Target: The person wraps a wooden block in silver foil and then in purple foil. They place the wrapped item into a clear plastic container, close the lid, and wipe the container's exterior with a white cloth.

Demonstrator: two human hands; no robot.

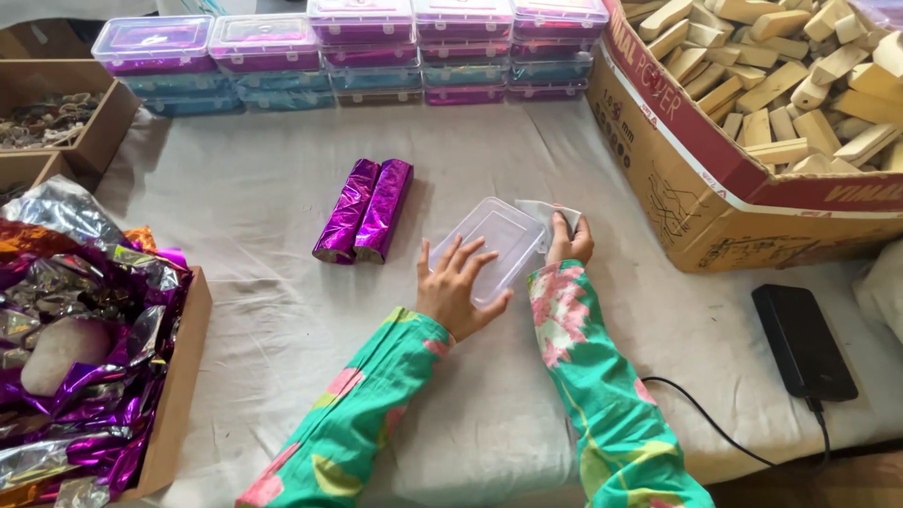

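On the counter (282, 188) our left hand (454, 290) lies spread on the box (494, 243); our right hand (568, 241) pinches a cloth (541, 213). Pressing unevenly could skid the box.

Clear plastic box (496, 243) lies flat on the cloth — a white folded paper (541, 213) touching its far corner.

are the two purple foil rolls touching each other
Touching. The head view shows the two purple foil rolls lying side by side on the white cloth, their long edges pressed together with no gap between them.
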